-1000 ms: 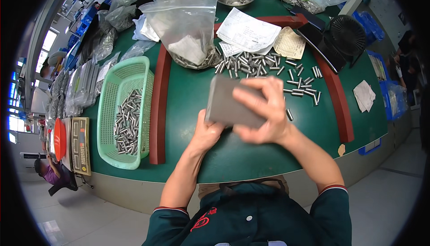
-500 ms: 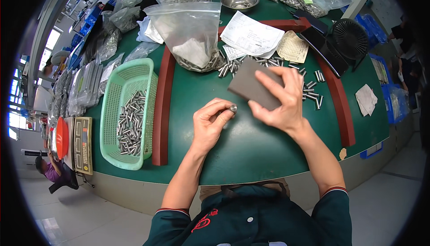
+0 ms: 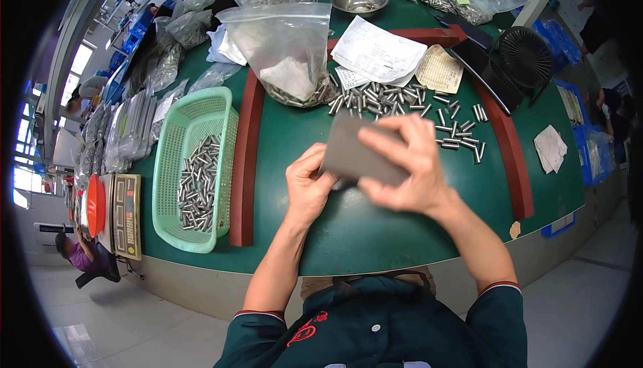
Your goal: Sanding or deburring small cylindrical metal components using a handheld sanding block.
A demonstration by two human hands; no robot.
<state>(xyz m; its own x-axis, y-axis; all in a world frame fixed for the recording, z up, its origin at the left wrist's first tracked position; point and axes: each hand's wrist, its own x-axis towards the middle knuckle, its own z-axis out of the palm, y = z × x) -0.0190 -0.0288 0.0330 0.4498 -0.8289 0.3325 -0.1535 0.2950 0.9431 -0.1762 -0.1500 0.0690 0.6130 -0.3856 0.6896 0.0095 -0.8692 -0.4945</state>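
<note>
My right hand (image 3: 408, 164) grips a flat, grey-brown rectangular block (image 3: 355, 150) that looks like a sanding sponge, thumb on its near edge and fingers across its face. The block overlaps the fingertips of my left hand (image 3: 308, 184), which are pinched together. A short metal pin sat in that pinch a moment ago; the block now hides it. Beyond my hands lies a loose pile of shiny metal pins (image 3: 375, 100), with more scattered to the right. To my left, a light green plastic basket (image 3: 232, 133) holds many similar pins.
Dark red rails (image 3: 244, 167) border the work area on three sides. At the back are a filled clear bag (image 3: 281, 53), papers (image 3: 376, 50) and a steel bowl (image 3: 359, 0). A black fan (image 3: 524, 56) and a white cloth (image 3: 550, 149) are on the right. A scale (image 3: 126, 217) stands left.
The block in my right hand has moved left and nearer to me, over the fingertips of my left hand, covering the pin end. More of the pile behind it shows.
</note>
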